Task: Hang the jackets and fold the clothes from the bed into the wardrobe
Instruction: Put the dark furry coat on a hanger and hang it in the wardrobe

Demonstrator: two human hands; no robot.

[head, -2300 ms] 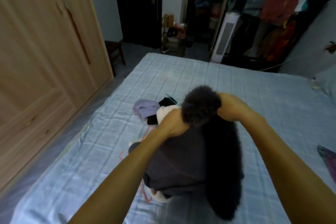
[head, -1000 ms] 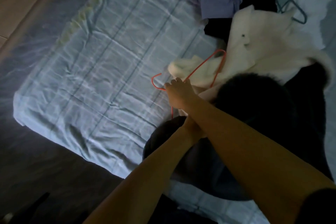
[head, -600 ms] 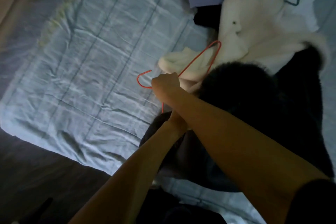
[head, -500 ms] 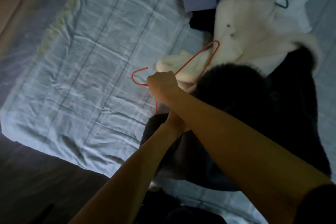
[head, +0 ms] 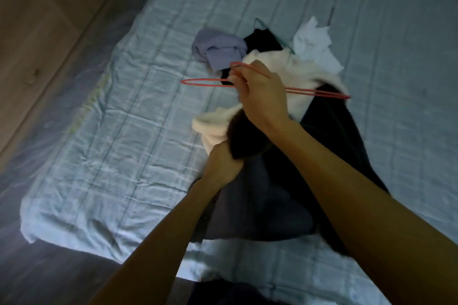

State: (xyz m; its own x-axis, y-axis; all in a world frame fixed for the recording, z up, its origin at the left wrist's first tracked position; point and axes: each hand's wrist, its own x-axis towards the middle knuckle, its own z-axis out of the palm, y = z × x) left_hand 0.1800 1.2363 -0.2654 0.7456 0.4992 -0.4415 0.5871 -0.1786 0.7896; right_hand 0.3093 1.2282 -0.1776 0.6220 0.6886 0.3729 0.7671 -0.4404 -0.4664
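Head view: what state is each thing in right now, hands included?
Red hanger, held above the bed in right hand grip.
Dark jacket, bunched on the bed, fur collar gripped by left hand.
Cream fleece jacket, crumpled, not hung.
Lilac garment, crumpled, unfolded.
Teal hanger, lying among the clothes.

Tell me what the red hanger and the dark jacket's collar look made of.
The red hanger: thin wire, likely plastic-coated metal; slender, evenly coloured, with straight unsagging spans in the right hand. The dark jacket's collar: seemingly faux fur or plush; fuzzy, matte, with a soft blurred edge. Dim light leaves both uncertain.
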